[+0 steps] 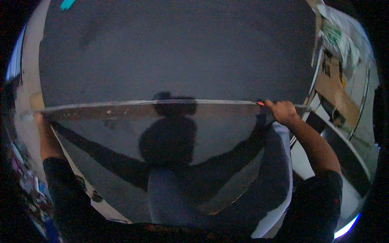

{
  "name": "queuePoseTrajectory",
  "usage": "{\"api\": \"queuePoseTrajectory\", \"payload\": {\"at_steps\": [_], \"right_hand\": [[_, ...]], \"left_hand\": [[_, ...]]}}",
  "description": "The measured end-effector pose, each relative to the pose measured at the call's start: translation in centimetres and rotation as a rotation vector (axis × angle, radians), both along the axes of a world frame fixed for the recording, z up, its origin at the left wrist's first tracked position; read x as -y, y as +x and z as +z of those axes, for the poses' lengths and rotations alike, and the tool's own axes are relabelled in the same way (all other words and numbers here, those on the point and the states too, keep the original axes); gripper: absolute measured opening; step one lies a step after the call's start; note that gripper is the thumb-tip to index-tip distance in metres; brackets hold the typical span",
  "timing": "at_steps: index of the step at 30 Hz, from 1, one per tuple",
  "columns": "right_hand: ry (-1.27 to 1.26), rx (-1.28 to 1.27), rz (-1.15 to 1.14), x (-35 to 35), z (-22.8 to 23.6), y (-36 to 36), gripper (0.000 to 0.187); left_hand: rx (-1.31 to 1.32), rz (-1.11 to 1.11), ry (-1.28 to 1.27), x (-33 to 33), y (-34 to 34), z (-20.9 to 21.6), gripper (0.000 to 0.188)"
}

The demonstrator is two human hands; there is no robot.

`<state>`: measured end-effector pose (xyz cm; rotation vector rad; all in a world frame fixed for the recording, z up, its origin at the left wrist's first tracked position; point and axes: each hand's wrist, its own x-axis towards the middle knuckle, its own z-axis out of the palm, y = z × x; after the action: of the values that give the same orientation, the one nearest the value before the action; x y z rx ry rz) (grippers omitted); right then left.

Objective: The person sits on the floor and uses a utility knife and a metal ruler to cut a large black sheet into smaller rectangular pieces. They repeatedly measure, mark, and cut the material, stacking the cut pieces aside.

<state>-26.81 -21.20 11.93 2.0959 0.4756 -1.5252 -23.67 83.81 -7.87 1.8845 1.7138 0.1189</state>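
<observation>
A large reflective pane point(121, 133), glass or mirror, stands upright in front of me with its thin top edge running across the view. My right hand point(283, 111) is closed over the top edge near the pane's right end, with a small red mark beside the fingers. My left hand point(38, 118) grips the pane's left end at arm's length; its fingers are dim and hard to make out. The pane reflects a dark figure with both arms spread wide.
A broad dark grey surface point(182, 48) fills the view behind the pane. Cardboard pieces point(334, 87) and crumpled paper point(344, 36) lie at the right. A pale board point(30, 60) runs up the left side. A white sheet point(302, 158) sits under my right arm.
</observation>
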Motion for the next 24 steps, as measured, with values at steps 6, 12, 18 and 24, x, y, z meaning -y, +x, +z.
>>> {"api": "queuePoseTrajectory", "payload": {"at_steps": [6, 12, 18, 24], "right_hand": [[0.104, 0.056, -0.077, -0.5, -0.4, -2.3, 0.038], [0.208, 0.089, -0.202, -1.6, 0.6, -3.1, 0.032], [0.395, 0.092, -0.252, -0.7, -0.6, -3.3, 0.024], [0.835, 0.401, -0.469, 1.3, -2.3, -5.6, 0.016]], "left_hand": [[-0.396, -0.533, 0.457, 15.7, -2.5, 4.5, 0.068], [-0.283, -1.119, 0.528, 56.9, -9.5, 6.1, 0.068], [-0.454, -0.96, 0.482, 62.9, -7.3, 8.4, 0.067], [-0.427, -0.977, 0.547, 61.5, -7.6, 7.0, 0.067]]}}
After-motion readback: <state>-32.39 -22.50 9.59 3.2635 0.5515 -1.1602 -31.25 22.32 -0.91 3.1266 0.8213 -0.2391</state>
